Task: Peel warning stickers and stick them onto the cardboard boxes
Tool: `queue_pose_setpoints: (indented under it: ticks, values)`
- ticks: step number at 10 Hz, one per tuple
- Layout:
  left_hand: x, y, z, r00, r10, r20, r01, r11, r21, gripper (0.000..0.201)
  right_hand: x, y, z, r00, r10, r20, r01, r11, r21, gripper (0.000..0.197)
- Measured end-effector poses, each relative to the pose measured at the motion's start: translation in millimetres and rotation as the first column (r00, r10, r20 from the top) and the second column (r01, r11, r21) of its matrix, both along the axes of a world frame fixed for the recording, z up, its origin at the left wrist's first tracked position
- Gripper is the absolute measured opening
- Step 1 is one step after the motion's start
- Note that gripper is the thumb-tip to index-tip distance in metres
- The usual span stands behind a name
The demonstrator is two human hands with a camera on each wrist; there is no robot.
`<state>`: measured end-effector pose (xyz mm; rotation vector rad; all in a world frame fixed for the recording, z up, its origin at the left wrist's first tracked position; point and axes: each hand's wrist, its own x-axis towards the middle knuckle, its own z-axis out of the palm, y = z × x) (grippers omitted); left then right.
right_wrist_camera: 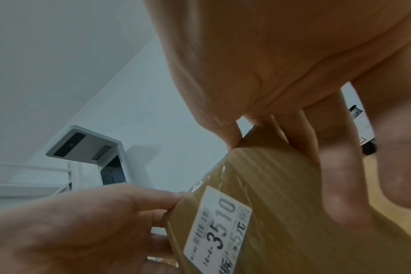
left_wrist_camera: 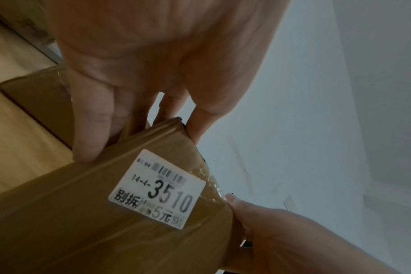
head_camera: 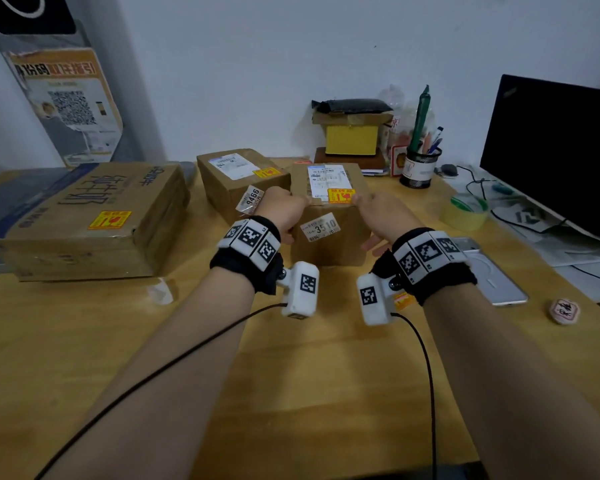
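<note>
Both hands grip box (head_camera: pixel 329 233), (sticker (head_camera: pixel 341 196) seemingly on)

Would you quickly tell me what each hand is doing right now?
Left hand: grips the left side of the cardboard box.
Right hand: grips the box's right side.

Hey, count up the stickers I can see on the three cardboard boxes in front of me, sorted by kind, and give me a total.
Yellow warning stickers: 3 (large box, back box, box between the hands)
White shipping labels: 2 (back box, held box)
White number tags: 2 (9466, 3510)
Total: 7
</note>
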<state>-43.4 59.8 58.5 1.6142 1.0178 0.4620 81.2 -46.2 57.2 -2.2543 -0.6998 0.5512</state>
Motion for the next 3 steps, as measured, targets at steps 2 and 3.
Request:
queue_pose_setpoints:
  ticks: [2,3]
  values:
    - [9,13,3,1.000,-0.027,0.010,0.026,0.997,0.069,0.014,9,22,11,0.911,0.066,0.406,-0.052,0.998,-0.045,0.054]
    - [2,9,22,0.995,0.022,0.095,-0.039,0.982,0.184,0.016,1,29,30,0.907,0.126,0.401,-0.189,0.974,0.122,0.045]
